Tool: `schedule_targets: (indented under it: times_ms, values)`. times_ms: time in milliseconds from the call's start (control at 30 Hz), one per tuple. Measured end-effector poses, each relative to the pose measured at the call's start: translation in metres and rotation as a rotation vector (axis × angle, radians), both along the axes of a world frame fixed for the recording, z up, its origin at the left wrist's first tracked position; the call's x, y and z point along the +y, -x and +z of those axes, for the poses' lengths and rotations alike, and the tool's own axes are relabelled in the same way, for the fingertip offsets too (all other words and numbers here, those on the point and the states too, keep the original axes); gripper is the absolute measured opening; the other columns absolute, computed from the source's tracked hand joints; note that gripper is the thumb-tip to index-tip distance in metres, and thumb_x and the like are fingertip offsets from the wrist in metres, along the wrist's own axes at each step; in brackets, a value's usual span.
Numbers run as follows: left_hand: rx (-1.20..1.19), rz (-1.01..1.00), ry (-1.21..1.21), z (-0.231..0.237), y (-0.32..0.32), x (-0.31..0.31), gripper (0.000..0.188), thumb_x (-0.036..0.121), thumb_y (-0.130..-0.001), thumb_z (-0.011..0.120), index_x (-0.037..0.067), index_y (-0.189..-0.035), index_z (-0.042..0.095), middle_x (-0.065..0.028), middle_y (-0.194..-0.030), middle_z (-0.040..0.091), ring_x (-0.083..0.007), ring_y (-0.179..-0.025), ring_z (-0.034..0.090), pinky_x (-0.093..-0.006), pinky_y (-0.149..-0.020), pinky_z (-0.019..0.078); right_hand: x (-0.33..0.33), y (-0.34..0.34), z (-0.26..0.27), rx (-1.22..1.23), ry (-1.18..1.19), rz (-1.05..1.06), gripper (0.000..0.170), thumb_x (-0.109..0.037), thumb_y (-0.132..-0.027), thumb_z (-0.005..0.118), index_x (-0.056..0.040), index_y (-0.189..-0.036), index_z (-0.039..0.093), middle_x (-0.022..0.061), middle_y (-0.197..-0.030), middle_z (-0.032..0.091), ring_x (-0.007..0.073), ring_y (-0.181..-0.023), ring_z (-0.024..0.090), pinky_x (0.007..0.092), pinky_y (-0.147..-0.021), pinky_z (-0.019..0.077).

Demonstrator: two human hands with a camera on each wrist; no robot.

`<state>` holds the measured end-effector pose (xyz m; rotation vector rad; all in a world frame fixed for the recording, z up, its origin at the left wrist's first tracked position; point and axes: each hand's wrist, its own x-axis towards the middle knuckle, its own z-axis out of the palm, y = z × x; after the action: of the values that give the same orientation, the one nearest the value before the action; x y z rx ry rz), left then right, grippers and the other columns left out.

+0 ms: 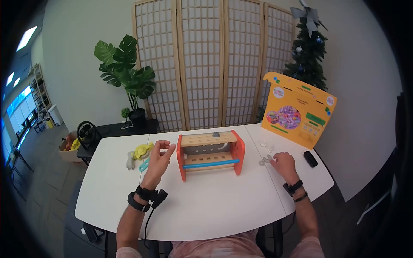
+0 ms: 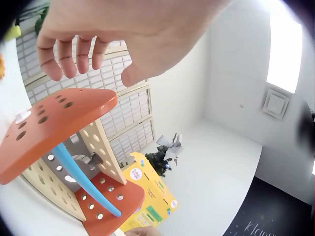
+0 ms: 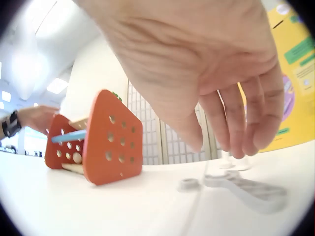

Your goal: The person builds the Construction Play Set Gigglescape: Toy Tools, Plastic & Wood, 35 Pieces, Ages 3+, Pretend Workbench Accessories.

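A toy workbench (image 1: pixel 209 158) with red-orange side panels, pierced wooden shelves and a blue bar stands mid-table. Beside its left panel my left hand (image 1: pixel 158 164) is raised, fingers loosely bent, holding nothing. In the left wrist view that hand is above the orange side panel (image 2: pixel 59 125), with space between them. To the right of the bench, my right hand (image 1: pixel 285 165) hovers with relaxed fingers over a grey toy wrench (image 3: pixel 253 191) lying flat. A small grey ring (image 3: pixel 189 184) lies by the wrench's end. Small white pieces (image 1: pixel 263 144) sit just behind.
On the left of the white table (image 1: pixel 215 206) lie a yellow piece (image 1: pixel 143 150), a grey piece (image 1: pixel 130 160) and a teal strip with holes (image 1: pixel 144 165). A yellow-orange box (image 1: pixel 297 114) stands at the back right, and a black object (image 1: pixel 310 159) lies near the right edge.
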<state>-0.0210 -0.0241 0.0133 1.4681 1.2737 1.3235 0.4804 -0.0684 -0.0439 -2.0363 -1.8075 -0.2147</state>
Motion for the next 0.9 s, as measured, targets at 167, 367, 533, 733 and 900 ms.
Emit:
schedule_targets:
  times_ms: [167, 367, 533, 733, 900]
  values:
    - [-0.073, -0.132, 0.203, -0.007, -0.005, 0.006, 0.049, 0.051, -0.11, 0.059, 0.011, -0.139, 0.062, -0.0025, -0.135, 0.063, -0.0203, -0.125, 0.061, -0.0402, -0.1, 0.0529, 0.015, 0.058, 0.045, 0.57, 0.102, 0.262, 0.048, -0.045, -0.106, 0.068, -0.0001, -0.114, 0.081, 0.0138, -0.096, 0.081, 0.0257, -0.085, 0.078, 0.0379, -0.077, 0.0637]
    - [-0.097, -0.234, 0.27, -0.001, -0.007, 0.004, 0.057, 0.049, -0.111, 0.05, 0.009, -0.149, 0.061, -0.0074, -0.141, 0.067, -0.0274, -0.135, 0.062, -0.0451, -0.108, 0.0531, 0.037, 0.109, 0.056, 1.052, 0.17, 0.376, 0.069, -0.06, -0.111, 0.057, 0.0045, -0.129, 0.073, 0.0122, -0.112, 0.078, 0.0228, -0.086, 0.079, 0.034, -0.074, 0.0669]
    - [-0.088, -0.143, 0.174, -0.003, -0.023, 0.006, 0.047, 0.039, -0.114, 0.046, 0.005, -0.139, 0.066, -0.0053, -0.111, 0.075, -0.0178, -0.106, 0.073, -0.0395, -0.089, 0.0619, 0.038, 0.12, 0.052, 1.047, 0.26, 0.402, 0.058, -0.052, -0.111, 0.06, 0.0029, -0.123, 0.075, 0.0111, -0.106, 0.079, 0.0203, -0.093, 0.08, 0.0338, -0.072, 0.0681]
    - [-0.057, -0.152, 0.127, -0.017, -0.018, 0.016, 0.049, 0.039, -0.116, 0.043, 0.003, -0.141, 0.065, -0.0071, -0.11, 0.076, -0.0174, -0.1, 0.073, -0.0376, -0.087, 0.0641, 0.039, 0.122, 0.05, 1.051, 0.265, 0.368, 0.051, -0.045, -0.112, 0.061, 0.0034, -0.12, 0.075, 0.0116, -0.106, 0.079, 0.0206, -0.092, 0.08, 0.0344, -0.07, 0.0686]
    - [-0.063, -0.177, 0.12, -0.015, -0.02, 0.011, 0.049, 0.041, -0.116, 0.044, 0.002, -0.139, 0.065, -0.0074, -0.11, 0.075, -0.0179, -0.1, 0.073, -0.0397, -0.088, 0.065, 0.039, 0.123, 0.045, 1.051, 0.161, 0.388, 0.054, -0.047, -0.109, 0.062, 0.0048, -0.114, 0.077, 0.0111, -0.093, 0.079, 0.0209, -0.082, 0.081, 0.0337, -0.065, 0.0678]
